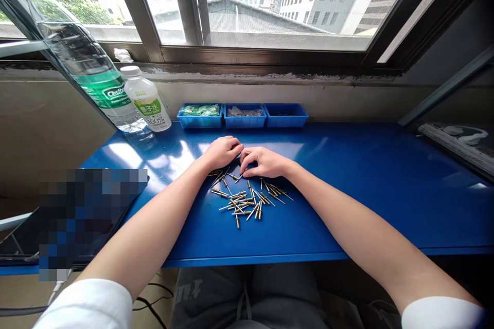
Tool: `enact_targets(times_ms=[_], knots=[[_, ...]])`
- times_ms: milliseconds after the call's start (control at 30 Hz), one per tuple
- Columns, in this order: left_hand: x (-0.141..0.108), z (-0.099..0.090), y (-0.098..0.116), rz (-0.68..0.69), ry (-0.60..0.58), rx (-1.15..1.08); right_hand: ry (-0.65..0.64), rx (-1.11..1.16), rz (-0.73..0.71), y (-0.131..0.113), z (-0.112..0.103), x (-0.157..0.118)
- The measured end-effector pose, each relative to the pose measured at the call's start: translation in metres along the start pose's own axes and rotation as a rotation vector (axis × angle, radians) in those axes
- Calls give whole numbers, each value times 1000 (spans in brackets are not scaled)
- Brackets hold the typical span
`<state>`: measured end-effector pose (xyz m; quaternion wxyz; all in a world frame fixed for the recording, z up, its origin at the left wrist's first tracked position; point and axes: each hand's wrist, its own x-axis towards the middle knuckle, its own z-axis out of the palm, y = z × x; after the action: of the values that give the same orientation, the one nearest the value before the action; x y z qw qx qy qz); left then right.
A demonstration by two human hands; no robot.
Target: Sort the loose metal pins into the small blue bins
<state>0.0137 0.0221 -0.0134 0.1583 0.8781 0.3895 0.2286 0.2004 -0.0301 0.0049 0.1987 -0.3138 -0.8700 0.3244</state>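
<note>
Many brass-and-silver pop rivets [240, 204] lie in a loose pile on the blue table [347, 185]. My left hand [224, 152] rests at the pile's upper left edge, its fingers curled and pointing right; what they hold, if anything, is hidden. Close beside it, my right hand [261, 161] has thumb and forefinger pinched at the end of one rivet at the pile's top. The two hands nearly meet at their fingertips. Some rivets lie partly under my left wrist.
Behind the hands stand three joined blue bins [244, 122], the left with green packets, the middle with clear packets. A large water bottle [104, 87] and a small white bottle [148, 103] stand back left. A dark, blurred-out object [88, 221] lies at the left edge.
</note>
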Motion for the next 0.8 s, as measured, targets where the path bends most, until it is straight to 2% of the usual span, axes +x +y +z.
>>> enact_targets(times_ms=[133,367,667,800], knots=[[-2,-2,2,23,17,-53,89,104,103,4,0,-1],[-6,-7,6,111,21,-210,387,157,188,11,7,2],[-7,-11,9,99,48,-270,554,23,229,11,9,4],[-6,-10,9,103,49,-233,605,54,246,12,9,4]])
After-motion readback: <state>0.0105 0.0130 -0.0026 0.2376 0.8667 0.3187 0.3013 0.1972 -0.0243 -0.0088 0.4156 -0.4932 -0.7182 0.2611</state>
